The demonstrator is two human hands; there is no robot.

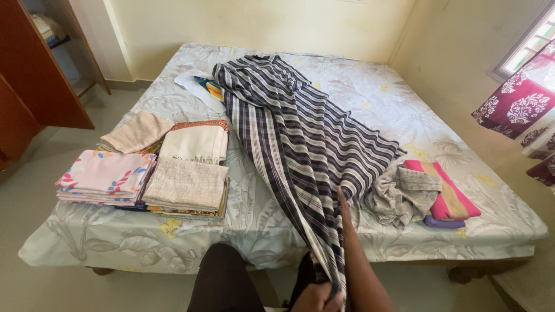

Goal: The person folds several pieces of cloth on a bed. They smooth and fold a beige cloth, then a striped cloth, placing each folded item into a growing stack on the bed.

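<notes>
One bed (115, 242), floral sheet, taken as landmark; all places given from it.

One striped cloth (295, 138), dark and white, long. Lies slantwise from the bed's head end to its near edge and hangs over that edge. Near end is gathered in the left hand (315, 299), which appears closed round the bunched fabric at the picture's bottom edge; grip partly cut off. Right hand (342, 199) lies flat along the cloth just at the near edge, fingers straight, gripping nothing.

Two folded stacks (150, 179), left side of the bed, near the edge: pink floral, beige, cream.

One grey crumpled cloth (402, 193), right side, touching the striped cloth's edge.

One pink folded cloth (442, 190), just right of the grey one.

Risks, as judged: a pull on the striped cloth could snag and drag the grey cloth off the near edge; the hanging end may touch the floor; a wide sweep leftward could topple the stacks, which stand close to the edge.
</notes>
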